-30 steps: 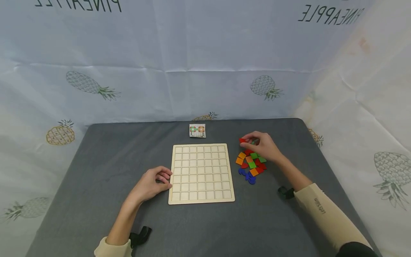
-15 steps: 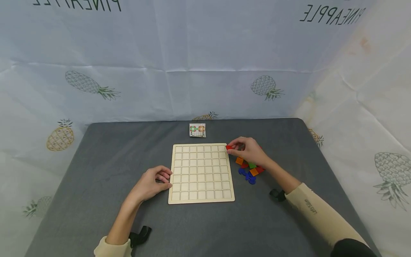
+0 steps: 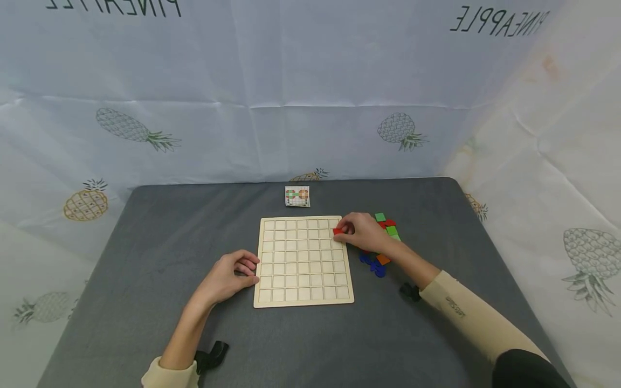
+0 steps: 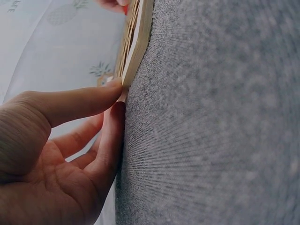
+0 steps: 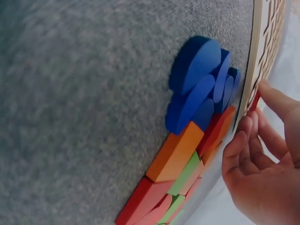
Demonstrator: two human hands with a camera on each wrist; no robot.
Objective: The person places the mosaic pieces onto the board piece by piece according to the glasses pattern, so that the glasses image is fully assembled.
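A pale wooden grid board lies flat on the dark grey table. My right hand pinches a small red piece over the board's right column, near its far corner. In the right wrist view the red piece shows between thumb and fingers at the board's edge. My left hand rests at the board's left edge, thumb and finger touching the rim of the board.
A heap of red, green, orange and blue pieces lies right of the board; the blue discs are nearest me. A small pattern card lies beyond the board. Printed sheets hang around the table.
My right hand lifted a red piece from the heap and carried it left, onto the board's right column. The left hand has stayed at the board's left edge.
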